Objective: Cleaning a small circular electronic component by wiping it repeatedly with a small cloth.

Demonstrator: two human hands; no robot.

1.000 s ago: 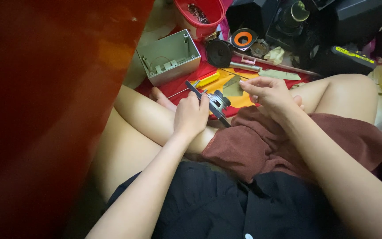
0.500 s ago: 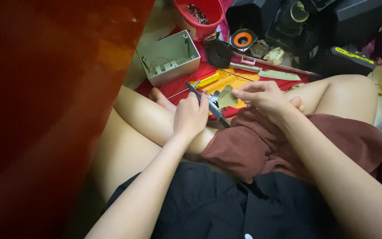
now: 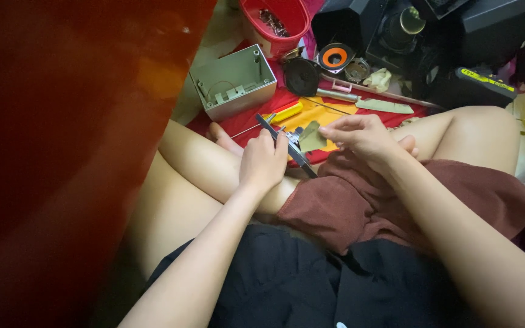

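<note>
Left hand (image 3: 264, 163) is fisted round a dark tool (image 3: 287, 146) over the lap — right hand (image 3: 363, 136), wrist bent, pinches a small greenish plate (image 3: 312, 137) beside it.

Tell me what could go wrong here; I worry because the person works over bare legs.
The left hand holds a dark pointed tool right above the bare legs, so a slip might jab skin. The right hand pinches a small greenish board only at its edge, and that grip could let it twist or drop. Loose parts crowd the red cloth nearby, where a dropped piece might get lost.
</note>
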